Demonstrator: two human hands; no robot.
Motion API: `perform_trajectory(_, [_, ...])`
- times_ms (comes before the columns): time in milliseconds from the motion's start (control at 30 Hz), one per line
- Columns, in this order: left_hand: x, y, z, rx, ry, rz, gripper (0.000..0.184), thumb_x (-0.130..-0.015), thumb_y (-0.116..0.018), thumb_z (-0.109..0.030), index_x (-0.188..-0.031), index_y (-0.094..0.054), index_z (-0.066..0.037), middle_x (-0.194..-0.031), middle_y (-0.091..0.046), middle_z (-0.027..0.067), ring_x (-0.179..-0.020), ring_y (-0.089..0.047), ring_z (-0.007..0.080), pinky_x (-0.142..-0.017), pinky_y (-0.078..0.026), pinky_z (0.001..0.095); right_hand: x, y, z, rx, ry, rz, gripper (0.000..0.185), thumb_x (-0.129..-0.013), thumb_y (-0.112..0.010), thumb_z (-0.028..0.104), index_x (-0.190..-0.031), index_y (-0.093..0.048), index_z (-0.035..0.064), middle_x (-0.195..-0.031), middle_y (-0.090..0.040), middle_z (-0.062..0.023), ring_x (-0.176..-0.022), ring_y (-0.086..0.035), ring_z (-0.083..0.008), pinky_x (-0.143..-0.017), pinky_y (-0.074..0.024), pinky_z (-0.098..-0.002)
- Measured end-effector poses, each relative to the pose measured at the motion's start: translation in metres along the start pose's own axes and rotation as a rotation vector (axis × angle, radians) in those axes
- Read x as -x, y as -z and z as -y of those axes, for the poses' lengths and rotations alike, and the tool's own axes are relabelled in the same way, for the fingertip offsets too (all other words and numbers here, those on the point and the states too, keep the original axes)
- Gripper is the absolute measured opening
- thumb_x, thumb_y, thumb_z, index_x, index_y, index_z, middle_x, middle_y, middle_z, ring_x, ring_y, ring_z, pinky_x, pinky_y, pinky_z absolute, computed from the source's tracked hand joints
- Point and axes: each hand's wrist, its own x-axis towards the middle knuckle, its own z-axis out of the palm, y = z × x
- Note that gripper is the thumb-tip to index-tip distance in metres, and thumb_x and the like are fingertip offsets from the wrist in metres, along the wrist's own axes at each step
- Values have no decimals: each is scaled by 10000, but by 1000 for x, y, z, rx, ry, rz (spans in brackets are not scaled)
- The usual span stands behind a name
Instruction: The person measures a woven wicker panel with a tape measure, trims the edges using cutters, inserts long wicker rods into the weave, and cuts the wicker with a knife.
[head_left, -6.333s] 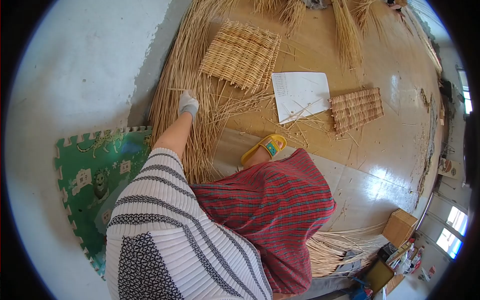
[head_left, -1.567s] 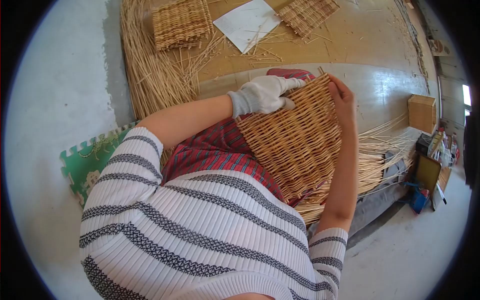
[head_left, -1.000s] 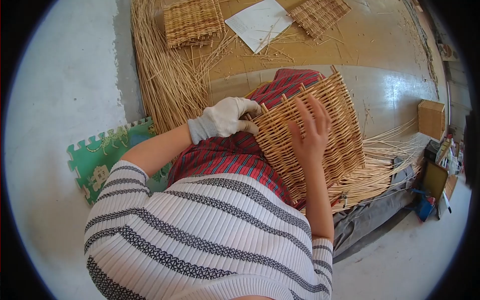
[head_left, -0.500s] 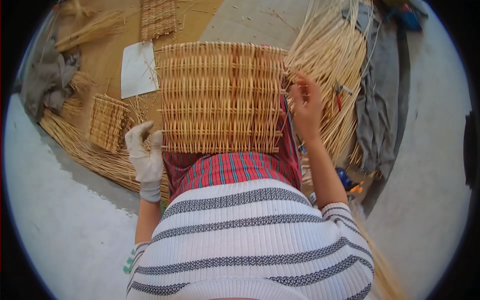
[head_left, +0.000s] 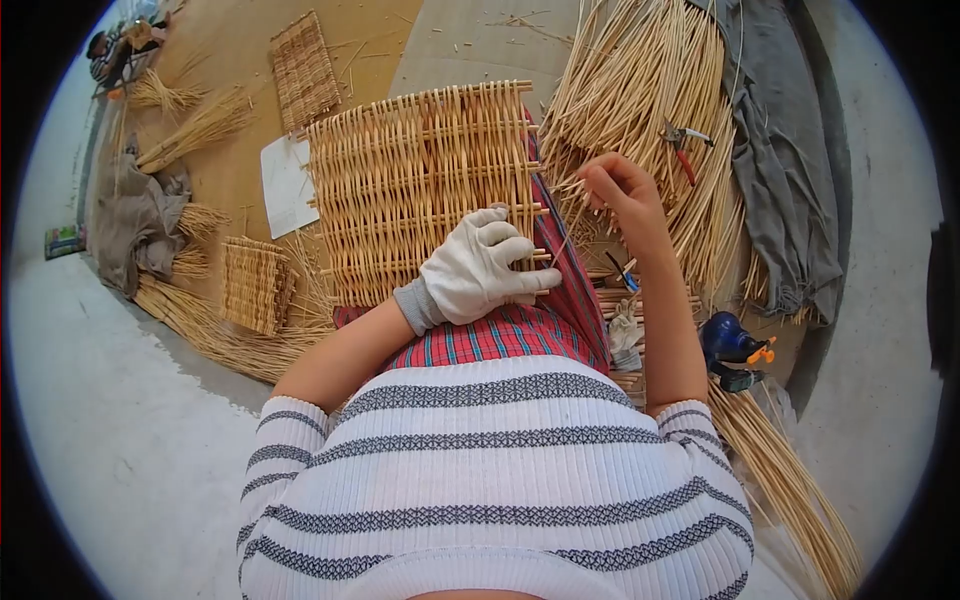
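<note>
A woven wicker panel [head_left: 400, 190] lies tilted on my lap, over a red plaid cloth [head_left: 460, 335]. Short rod ends stick out along its right edge. My left hand [head_left: 480, 268], in a white glove, grips the panel's lower right corner with bent fingers; a thin strand shows by its fingertips. My bare right hand [head_left: 625, 195] is raised just right of the panel, apart from it. Its fingers are curled, thumb and forefinger pinched together. Whatever sits in that pinch is too small to make out.
Loose willow rods [head_left: 640, 90] are heaped at the right, with red-handled pruning shears [head_left: 682, 150] on top. Grey cloth [head_left: 785, 190] drapes beside them. A blue bottle [head_left: 728, 338] stands lower right. Smaller woven panels [head_left: 255, 285] and white paper [head_left: 287, 187] lie left.
My left hand has moved from beside the panel's left edge onto its lower right corner. The panel has turned and shifted left. My right hand stays at the right, its fingers now pinched.
</note>
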Motion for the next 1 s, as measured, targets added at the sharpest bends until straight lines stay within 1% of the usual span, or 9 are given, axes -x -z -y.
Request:
perform_trajectory(200, [-8, -9, -3, -36, 42, 140, 499, -728, -765, -463, -1182, -729, -258, -957, -509, -3, -971, -555, 197, -950, -480, 424, -13, -34, 23, -87, 131, 251, 139, -997, -688, 132, -1044, -710, 4, -865, -664, -3, -752, -607, -59, -691, -500, -219])
perform_trajectory(333, [-7, -19, -3, -176, 122, 51, 546, -737, -771, -469, -1191, -725, -169, -1018, -529, 3, -991, -560, 207, -931, -498, 408, -39, -20, -8, -47, 49, 59, 143, -985, -705, 147, -1055, -703, 22, -841, -653, 8, -747, -603, -61, -688, -493, -220])
perform_trajectory(400, [-9, -20, -5, -119, 157, 20, 509, -822, -709, -474, -1209, -693, -143, -1063, -590, 26, -989, -588, 219, -933, -497, 414, -34, -8, -29, -150, 76, -108, 143, -972, -714, 130, -1056, -691, 16, -815, -657, 5, -711, -590, -64, -657, -485, -222])
perform_trajectory(433, [-11, -20, -4, -120, 123, -37, 476, -843, -702, -445, -1197, -697, -126, -1243, -632, 59, -1059, -592, 238, -920, -508, 414, -31, -1, -42, -142, 48, -144, 155, -966, -725, 129, -1066, -678, 20, -825, -658, 6, -706, -583, -69, -662, -487, -230])
perform_trajectory(567, [-6, -29, 2, -138, 38, -72, 436, -848, -712, -370, -1166, -689, -72, -1393, -617, 92, -1100, -593, 259, -885, -530, 404, -44, -17, -65, -23, -20, -130, 132, -948, -745, 100, -1046, -693, 27, -905, -685, 10, -798, -613, -61, -734, -501, -223])
perform_trajectory(700, [-4, -24, -1, -114, 108, 9, 443, -819, -745, -416, -1154, -710, -128, -1400, -613, 30, -1192, -548, 220, -960, -499, 386, -48, -36, -37, -226, 332, -97, 118, -934, -735, 10, -1042, -694, 31, -943, -693, 9, -866, -630, -61, -786, -505, -218])
perform_trajectory(800, [-5, -23, -1, -142, 101, 4, 459, -818, -743, -428, -1162, -697, -128, -1387, -618, 32, -1181, -550, 224, -950, -500, 391, -47, -24, -38, -186, 334, -117, 122, -934, -733, 2, -1042, -691, 37, -957, -696, 7, -876, -632, -60, -791, -502, -211])
perform_trajectory(867, [-3, -24, -1, -124, 104, 22, 477, -811, -742, -442, -1164, -690, -125, -1355, -628, 37, -1160, -554, 230, -932, -501, 396, -44, -17, -43, -163, 165, -222, 130, -933, -724, -18, -1044, -688, 40, -971, -695, 3, -877, -633, -63, -797, -504, -210])
perform_trajectory(1000, [-8, -22, 3, -117, 103, 45, 508, -784, -749, -446, -1168, -684, -120, -1299, -634, 43, -1136, -555, 236, -919, -500, 407, -41, -35, -17, -264, 355, -123, 120, -927, -741, 9, -1038, -698, 31, -953, -708, -8, -840, -643, -74, -773, -519, -226])
